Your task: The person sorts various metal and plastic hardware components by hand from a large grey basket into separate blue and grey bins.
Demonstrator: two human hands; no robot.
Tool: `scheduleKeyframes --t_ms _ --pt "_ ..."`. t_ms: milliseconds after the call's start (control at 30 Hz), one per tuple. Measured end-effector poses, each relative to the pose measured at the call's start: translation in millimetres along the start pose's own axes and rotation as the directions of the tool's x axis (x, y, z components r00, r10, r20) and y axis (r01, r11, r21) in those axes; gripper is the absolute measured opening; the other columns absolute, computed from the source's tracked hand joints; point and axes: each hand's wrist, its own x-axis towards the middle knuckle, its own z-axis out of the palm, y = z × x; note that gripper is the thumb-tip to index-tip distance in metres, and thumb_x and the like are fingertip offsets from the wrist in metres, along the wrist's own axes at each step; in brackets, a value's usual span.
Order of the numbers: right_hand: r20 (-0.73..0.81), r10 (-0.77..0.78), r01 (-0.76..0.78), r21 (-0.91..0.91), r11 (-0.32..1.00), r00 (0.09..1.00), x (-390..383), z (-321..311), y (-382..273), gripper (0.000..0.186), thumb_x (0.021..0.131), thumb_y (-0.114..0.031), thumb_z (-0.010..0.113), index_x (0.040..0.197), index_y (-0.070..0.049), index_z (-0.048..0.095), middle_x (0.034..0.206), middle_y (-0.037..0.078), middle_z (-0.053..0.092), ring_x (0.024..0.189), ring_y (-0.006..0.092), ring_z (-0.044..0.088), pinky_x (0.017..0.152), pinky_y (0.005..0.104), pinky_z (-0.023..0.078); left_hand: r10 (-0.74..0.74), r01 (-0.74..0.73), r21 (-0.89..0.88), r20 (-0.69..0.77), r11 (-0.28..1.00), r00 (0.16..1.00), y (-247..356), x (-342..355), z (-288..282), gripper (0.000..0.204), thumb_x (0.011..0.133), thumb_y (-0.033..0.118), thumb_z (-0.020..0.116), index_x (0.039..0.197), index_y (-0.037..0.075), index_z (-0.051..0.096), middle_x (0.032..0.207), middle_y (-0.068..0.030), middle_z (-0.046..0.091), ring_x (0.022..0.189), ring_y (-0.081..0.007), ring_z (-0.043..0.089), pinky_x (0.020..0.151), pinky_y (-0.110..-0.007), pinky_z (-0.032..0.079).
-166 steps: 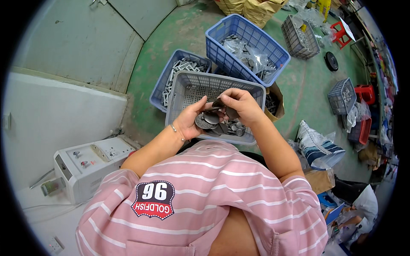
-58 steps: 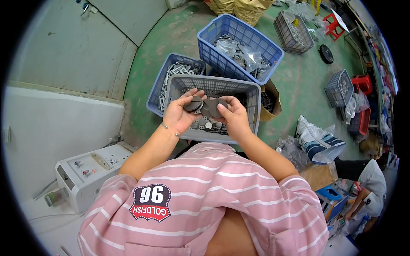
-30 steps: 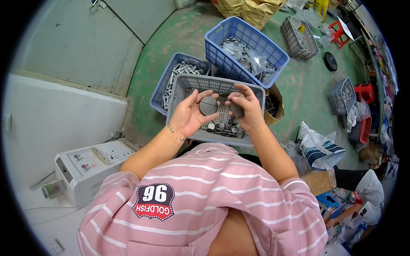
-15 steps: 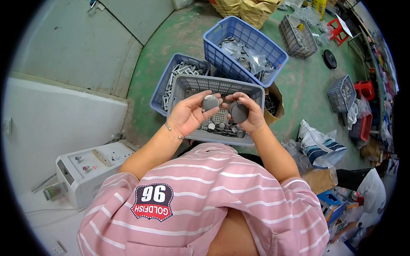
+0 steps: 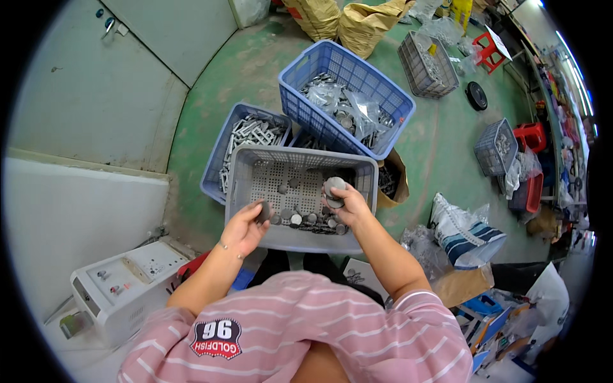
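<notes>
Left hand [image 5: 244,231], half-curled, grips dark disc [image 5: 263,212]; right hand [image 5: 352,205], partly closed, holds gray discs [image 5: 334,185]; loose discs [image 5: 295,219] between them in crate [image 5: 300,242].

Worn are a striped pink shirt [image 5: 300,319], 1 badge [image 5: 216,338] and 1 bangle [image 5: 223,245].

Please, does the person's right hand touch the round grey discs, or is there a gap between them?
Touching. The head view shows the right hand gripping the round grey discs, with fingers against their edges.
</notes>
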Motion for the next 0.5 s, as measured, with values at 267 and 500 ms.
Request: scheduleKeyframes --t_ms 267,500 --pt "0.035 -0.186 0.187 -0.032 0.982 0.982 110 14 -80 0.026 0.083 -0.002 0.051 0.108 -0.009 0.047 0.093 0.011 0.058 0.087 0.0248 0.06 0.069 0.0423 0.053 -0.013 0.01 -0.017 -0.164 1.0 0.986 -11 52 -56 0.006 0.081 0.021 0.059 0.079 0.016 0.056 0.076 0.0031 0.056 0.067 -0.0121 0.052 0.063 -0.029 0.043" --pt "-0.083 -0.422 0.418 -0.056 0.907 0.903 229 31 -146 0.031 0.083 -0.003 0.045 0.114 -0.005 0.042 0.106 0.017 0.051 0.089 0.0304 0.056 0.071 0.0452 0.052 -0.035 0.01 -0.105 -0.233 0.994 0.972 -23 95 -81 0.006 0.084 0.018 0.055 0.085 0.012 0.057 0.081 0.0 0.058 0.076 -0.0135 0.055 0.065 -0.03 0.046"
